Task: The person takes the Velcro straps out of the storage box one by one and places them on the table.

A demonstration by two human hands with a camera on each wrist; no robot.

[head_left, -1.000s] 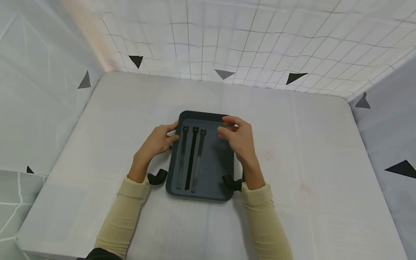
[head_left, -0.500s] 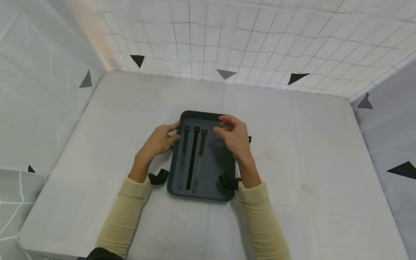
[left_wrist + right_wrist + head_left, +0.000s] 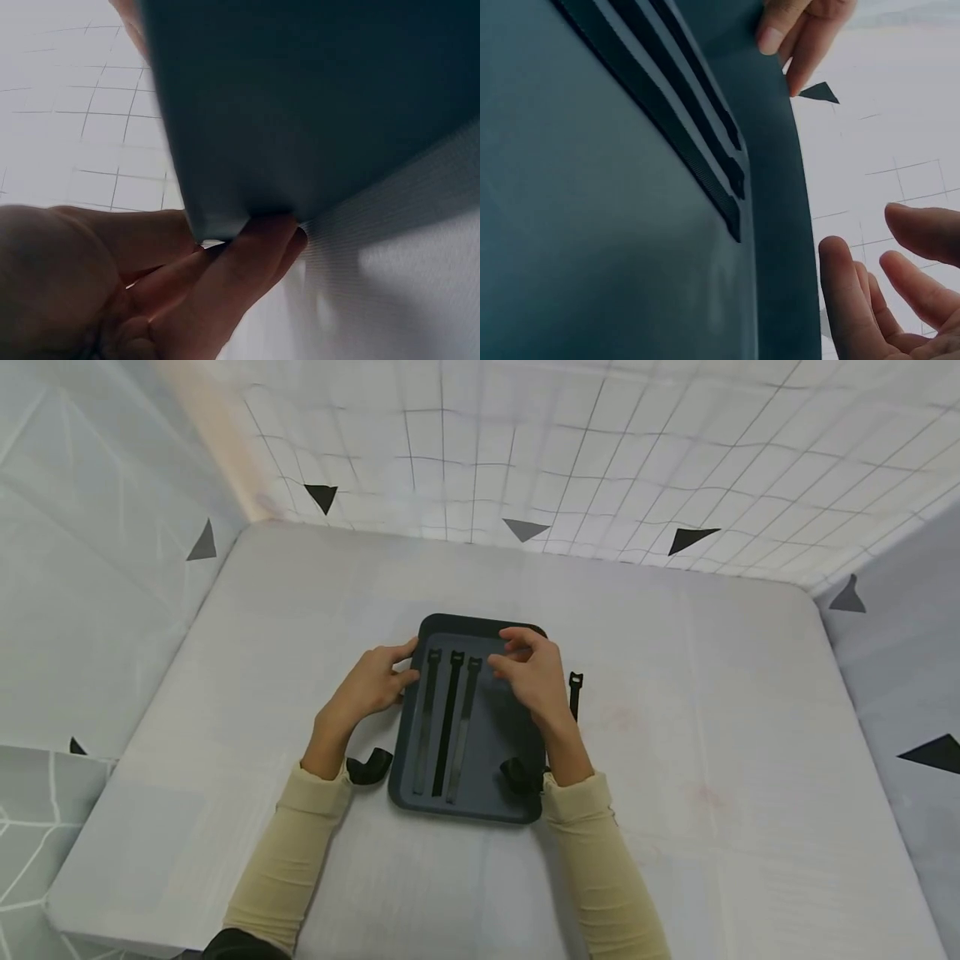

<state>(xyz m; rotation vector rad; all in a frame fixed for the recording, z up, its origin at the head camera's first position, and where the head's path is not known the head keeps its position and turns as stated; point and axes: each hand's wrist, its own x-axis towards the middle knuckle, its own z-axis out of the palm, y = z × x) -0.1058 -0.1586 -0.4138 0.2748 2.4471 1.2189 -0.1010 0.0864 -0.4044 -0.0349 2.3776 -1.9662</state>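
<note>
My left hand (image 3: 371, 683) pinches the left rim of a dark grey tray (image 3: 468, 815), thumb at the rim; in the left wrist view its fingers (image 3: 259, 255) press at the tray's underside. Three black hook-and-loop cable ties (image 3: 446, 722) lie lengthwise side by side in the tray's left half, slotted heads at the far end. Over the tray's right side hovers my right hand (image 3: 532, 677), fingers loosely bent and apart; the right wrist view shows nothing between them. Another black cable tie (image 3: 575, 692) lies right of the tray, its lower part hidden behind the right wrist.
The tray is on a white-covered table (image 3: 735, 735). A grid-lined white sheet (image 3: 525, 443) rises behind it, with plain sheets at both sides bearing dark triangle marks. Black curved mounts (image 3: 370, 767) stick out at both wrists.
My right hand has shifted left over the tray. The cable tie on the table, hidden at first, has come into view beside the right wrist. My left hand keeps its grip on the tray.
</note>
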